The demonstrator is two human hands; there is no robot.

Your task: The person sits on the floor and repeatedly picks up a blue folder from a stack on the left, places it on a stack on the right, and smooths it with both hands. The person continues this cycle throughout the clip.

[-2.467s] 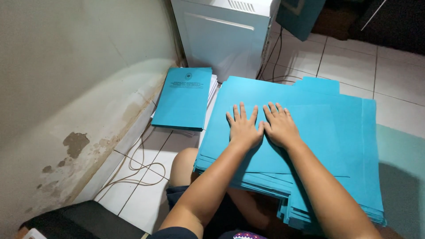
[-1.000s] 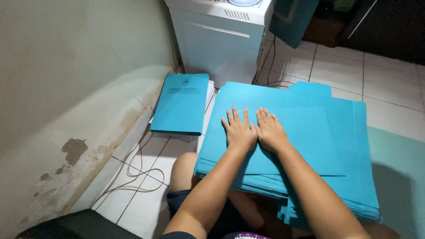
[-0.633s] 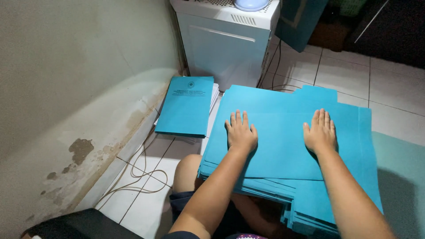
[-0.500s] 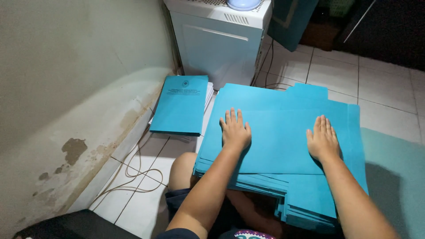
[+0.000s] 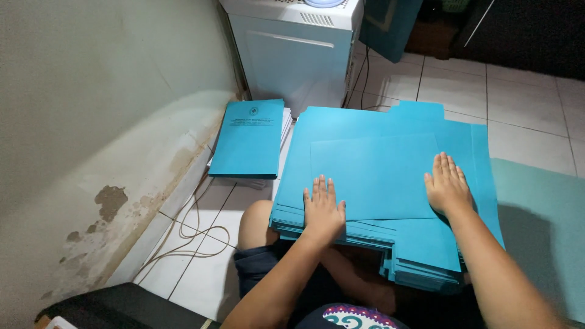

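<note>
- A folded blue sheet is lying on top of a thick stack of blue folders, which is carried on the lap of a person seated on the floor; a bare knee is seen just under the stack's left edge.
- The left hand is laid flat, fingers spread, on the sheet's near left corner, so that nothing is gripped; the sheet is pressed down rather than held.
- The right hand is likewise laid open and flat, on the sheet's right edge, well apart from the left. With both palms spread this way the sheet is judged to be kept flat and square on the stack.
- The lower folders are fanned out at the near right corner, so the stack is not evenly squared.
- A smaller pile of blue booklets is set on the tiled floor to the left, beside the stained wall, apart from the lap stack.
- A white cabinet is stood behind the pile, and thin cables are trailed along the wall's foot.
- A pale green mat is spread on the right.
</note>
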